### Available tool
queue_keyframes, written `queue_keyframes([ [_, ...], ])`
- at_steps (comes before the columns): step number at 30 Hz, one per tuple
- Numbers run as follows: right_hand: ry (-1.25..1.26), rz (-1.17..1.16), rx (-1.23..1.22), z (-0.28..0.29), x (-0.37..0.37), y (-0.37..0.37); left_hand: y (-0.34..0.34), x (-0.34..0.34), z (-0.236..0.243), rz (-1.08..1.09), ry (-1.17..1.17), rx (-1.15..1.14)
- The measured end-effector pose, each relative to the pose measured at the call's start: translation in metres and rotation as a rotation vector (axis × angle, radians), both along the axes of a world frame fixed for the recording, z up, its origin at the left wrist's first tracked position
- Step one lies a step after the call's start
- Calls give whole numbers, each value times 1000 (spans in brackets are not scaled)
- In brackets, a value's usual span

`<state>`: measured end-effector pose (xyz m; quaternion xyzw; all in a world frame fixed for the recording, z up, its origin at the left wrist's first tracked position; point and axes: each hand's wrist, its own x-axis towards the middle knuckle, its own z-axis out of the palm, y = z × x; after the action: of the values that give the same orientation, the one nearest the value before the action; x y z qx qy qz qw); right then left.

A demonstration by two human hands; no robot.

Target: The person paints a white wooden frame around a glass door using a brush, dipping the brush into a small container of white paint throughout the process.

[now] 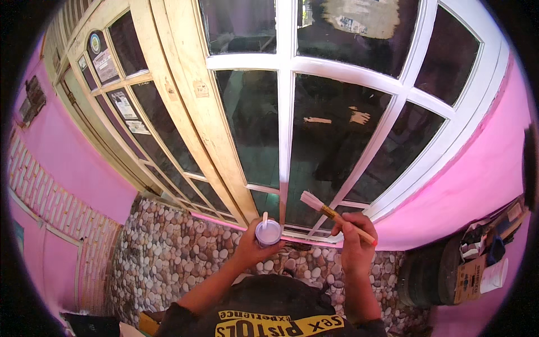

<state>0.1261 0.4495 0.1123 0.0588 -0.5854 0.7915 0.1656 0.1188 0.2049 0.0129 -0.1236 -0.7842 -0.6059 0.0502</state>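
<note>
My left hand [251,247] is closed around a small round cup of white paint [269,232]. A flat stick [265,219] stands up out of the cup at its far side. My right hand [357,240] grips a paintbrush [331,213] by its wooden handle. The brush's pale bristles point up and left, apart from the cup. In front of me stands a window frame [286,123] with dark glass panes; its right part is white, and the neighbouring frame [188,106] on the left is cream yellow. Neither hand visibly touches the frames.
Pebble-patterned floor [168,253] lies below. Pink walls [466,185] rise on both sides, with brick-patterned trim [56,196] at left. At right, a dark round container [429,275] stands beside a cardboard box [470,278] and a white cup [494,275]. Paper scraps [359,116] stick to the glass.
</note>
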Motion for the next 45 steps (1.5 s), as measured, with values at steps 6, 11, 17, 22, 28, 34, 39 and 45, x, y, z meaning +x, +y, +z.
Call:
queue_keyframes([
  [6, 204, 44, 320, 12, -9, 16, 11, -5, 17, -9, -28, 92],
  [11, 151, 156, 423, 39, -9, 4, 20, -3, 32, 27, 18, 95],
  [17, 168, 261, 691, 56, -20, -14, 22, -7, 13, 13, 29, 165],
  [22, 165, 260, 712, 47, -24, -32, 22, -6, 18, 65, 60, 167],
  [28, 160, 260, 752, 48, -28, -43, 19, -13, 13, 67, 77, 176],
  [34, 159, 252, 802, 48, -32, -53, 14, -21, 6, 60, 71, 216],
  [39, 159, 230, 836, 52, -37, -61, 8, -26, 15, 71, 127, 145],
  [45, 68, 197, 824, 55, -42, -67, -2, -34, 20, 53, 76, 166],
])
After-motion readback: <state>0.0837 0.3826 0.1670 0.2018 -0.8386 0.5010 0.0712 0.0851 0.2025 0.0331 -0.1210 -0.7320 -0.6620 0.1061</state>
